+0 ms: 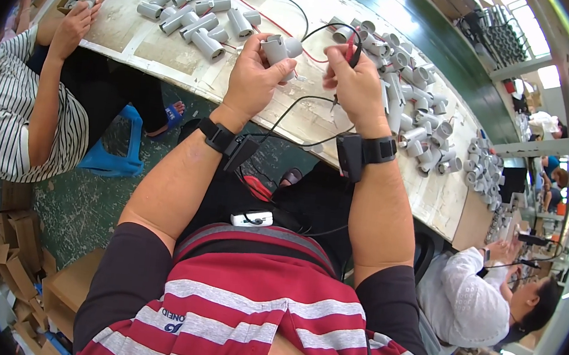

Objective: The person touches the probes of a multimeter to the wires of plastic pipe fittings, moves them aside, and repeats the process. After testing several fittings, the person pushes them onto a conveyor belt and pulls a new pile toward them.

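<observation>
My left hand (251,78) is closed round a grey cylindrical housing (275,51), which has a shorter round stub pointing right. It is held just above the worktable (191,76). A short way to the right, my right hand (358,85) grips red and black test probes (357,50) between thumb and fingers. The probe tips are hard to make out; a gap shows between that hand and the housing. Black straps with small boxes sit on both my wrists.
Loose grey housings lie in a left pile (193,21) and a larger right pile (420,115). Red and black leads (294,7) loop across the table. Co-workers sit left and right. A blue stool (120,144) and cardboard boxes (75,287) stand at the left.
</observation>
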A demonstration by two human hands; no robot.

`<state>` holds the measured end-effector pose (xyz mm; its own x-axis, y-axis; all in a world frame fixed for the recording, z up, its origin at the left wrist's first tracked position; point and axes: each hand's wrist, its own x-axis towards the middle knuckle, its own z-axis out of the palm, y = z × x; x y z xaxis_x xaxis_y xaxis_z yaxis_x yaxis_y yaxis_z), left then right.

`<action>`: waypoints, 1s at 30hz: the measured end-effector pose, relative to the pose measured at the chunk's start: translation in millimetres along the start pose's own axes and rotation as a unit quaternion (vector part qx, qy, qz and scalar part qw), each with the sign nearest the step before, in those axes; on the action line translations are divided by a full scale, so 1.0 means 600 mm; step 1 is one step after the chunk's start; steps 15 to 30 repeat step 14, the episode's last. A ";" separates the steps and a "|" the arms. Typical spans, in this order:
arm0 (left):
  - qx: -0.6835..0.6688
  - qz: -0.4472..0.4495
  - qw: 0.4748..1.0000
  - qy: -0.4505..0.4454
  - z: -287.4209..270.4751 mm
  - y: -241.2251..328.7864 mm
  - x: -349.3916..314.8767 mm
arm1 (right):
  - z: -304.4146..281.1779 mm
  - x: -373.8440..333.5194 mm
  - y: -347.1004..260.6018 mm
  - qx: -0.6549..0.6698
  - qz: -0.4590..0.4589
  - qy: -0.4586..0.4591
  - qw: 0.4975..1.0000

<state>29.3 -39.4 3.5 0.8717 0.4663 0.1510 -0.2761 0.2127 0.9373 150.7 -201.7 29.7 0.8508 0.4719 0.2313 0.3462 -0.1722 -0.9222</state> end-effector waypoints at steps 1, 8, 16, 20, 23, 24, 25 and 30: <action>-0.002 0.003 1.000 -0.001 -0.001 0.000 0.001 | 0.000 0.003 -0.003 0.045 -0.018 -0.022 0.999; 0.023 0.026 0.999 0.009 0.002 -0.009 0.000 | 0.007 0.010 -0.022 -0.171 -0.021 0.077 0.982; 0.043 0.036 0.998 -0.001 -0.002 -0.018 0.008 | -0.010 0.026 0.007 -0.184 0.015 0.029 0.982; 0.043 0.036 0.998 -0.001 -0.002 -0.018 0.008 | -0.010 0.026 0.007 -0.184 0.015 0.029 0.982; 0.043 0.036 0.998 -0.001 -0.002 -0.018 0.008 | -0.010 0.026 0.007 -0.184 0.015 0.029 0.982; 0.043 0.036 0.998 -0.001 -0.002 -0.018 0.008 | -0.010 0.026 0.007 -0.184 0.015 0.029 0.982; 0.043 0.036 0.998 -0.001 -0.002 -0.018 0.008 | -0.010 0.026 0.007 -0.184 0.015 0.029 0.982; 0.043 0.036 0.998 -0.001 -0.002 -0.018 0.008 | -0.010 0.026 0.007 -0.184 0.015 0.029 0.982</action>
